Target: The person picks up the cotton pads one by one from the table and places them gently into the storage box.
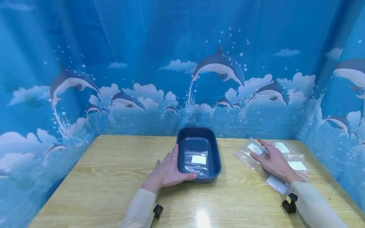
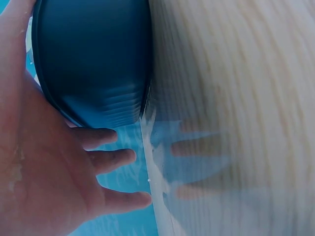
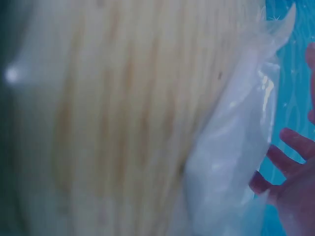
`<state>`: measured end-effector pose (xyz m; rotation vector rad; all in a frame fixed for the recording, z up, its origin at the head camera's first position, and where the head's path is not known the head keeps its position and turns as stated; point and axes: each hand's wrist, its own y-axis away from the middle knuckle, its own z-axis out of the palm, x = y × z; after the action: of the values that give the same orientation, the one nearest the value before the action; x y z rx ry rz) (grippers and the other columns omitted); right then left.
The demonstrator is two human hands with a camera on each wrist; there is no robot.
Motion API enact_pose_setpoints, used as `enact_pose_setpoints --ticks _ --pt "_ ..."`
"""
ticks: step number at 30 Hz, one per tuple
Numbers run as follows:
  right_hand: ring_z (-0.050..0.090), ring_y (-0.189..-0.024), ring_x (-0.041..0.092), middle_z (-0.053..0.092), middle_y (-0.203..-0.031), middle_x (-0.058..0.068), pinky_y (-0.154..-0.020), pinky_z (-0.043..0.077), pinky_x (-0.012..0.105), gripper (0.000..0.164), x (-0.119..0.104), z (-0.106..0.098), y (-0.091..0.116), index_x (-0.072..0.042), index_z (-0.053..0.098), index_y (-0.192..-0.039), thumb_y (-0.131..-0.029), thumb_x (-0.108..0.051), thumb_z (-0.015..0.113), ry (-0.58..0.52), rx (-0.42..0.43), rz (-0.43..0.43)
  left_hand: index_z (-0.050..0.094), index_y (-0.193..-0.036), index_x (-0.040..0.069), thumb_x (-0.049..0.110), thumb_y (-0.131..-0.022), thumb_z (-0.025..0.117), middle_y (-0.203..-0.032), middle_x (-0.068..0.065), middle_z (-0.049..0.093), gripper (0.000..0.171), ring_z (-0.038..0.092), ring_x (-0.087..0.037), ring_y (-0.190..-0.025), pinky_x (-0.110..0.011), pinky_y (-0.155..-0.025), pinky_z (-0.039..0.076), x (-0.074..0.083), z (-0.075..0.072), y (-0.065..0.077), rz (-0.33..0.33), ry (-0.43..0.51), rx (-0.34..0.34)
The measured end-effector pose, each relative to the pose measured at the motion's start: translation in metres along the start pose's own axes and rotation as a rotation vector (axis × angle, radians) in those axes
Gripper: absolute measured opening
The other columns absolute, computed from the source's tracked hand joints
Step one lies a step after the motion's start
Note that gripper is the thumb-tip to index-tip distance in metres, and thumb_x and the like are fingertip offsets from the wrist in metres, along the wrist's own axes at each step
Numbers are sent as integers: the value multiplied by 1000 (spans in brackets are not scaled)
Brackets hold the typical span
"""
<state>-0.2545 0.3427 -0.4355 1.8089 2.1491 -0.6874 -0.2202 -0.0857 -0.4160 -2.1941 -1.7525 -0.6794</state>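
On the left, we have the left hand (image 1: 168,171) at the dark blue tub (image 1: 196,143), fingers spread and fairly straight along its left side, thumb out over the near rim, no grip closed around it. Inside, toward the near end, we see a labelled bag (image 1: 188,167) lying flat. Over to the right, the right hand (image 1: 276,162) hangs above several clear bags (image 1: 297,165) on the wooden table (image 1: 114,171), fingers parted, grasping nothing; whether it touches them, we cannot tell.
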Motion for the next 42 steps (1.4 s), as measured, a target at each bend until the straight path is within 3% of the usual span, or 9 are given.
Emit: enact_pose_setpoints --ticks 8,15,28,36,42 --pt "53 -124 58 57 -138 36 -101 44 71 70 10 5 -2 7 50 -145 -97 -39 69 74 18 -129 -2 -166 17 89 -69 65 -173 -11 14 139 23 -38 -158 -70 -124 19 1 0 1 -12 -3 -4" --pt "62 -113 52 65 -127 31 -94 51 65 51 11 6 -1 8 69 -124 -93 -30 75 123 25 -181 -2 -166 16 90 -68 65 -173 -11 15 140 24 -38 -157 -70 -124 20 1 1 -1 -15 -9 -6" --pt "67 -102 49 72 -110 27 -91 53 64 19 10 6 -2 3 78 -105 -93 -11 73 110 88 -222 -2 -166 16 90 -68 64 -173 -11 14 140 24 -38 -157 -71 -123 19 2 0 0 -14 -6 -5" --pt "69 -99 49 75 -106 25 -89 53 64 14 9 5 0 1 79 -100 -90 -7 75 85 145 -267 -3 -166 16 85 -72 67 -173 -11 14 136 23 -40 -157 -72 -123 18 2 0 -1 -17 -2 -6" --pt "69 -102 51 74 -113 27 -89 54 65 17 7 2 2 0 79 -105 -93 -10 73 68 127 -242 -3 -166 16 87 -70 66 -173 -11 14 138 24 -40 -157 -72 -123 18 2 1 -1 -19 -8 -8"
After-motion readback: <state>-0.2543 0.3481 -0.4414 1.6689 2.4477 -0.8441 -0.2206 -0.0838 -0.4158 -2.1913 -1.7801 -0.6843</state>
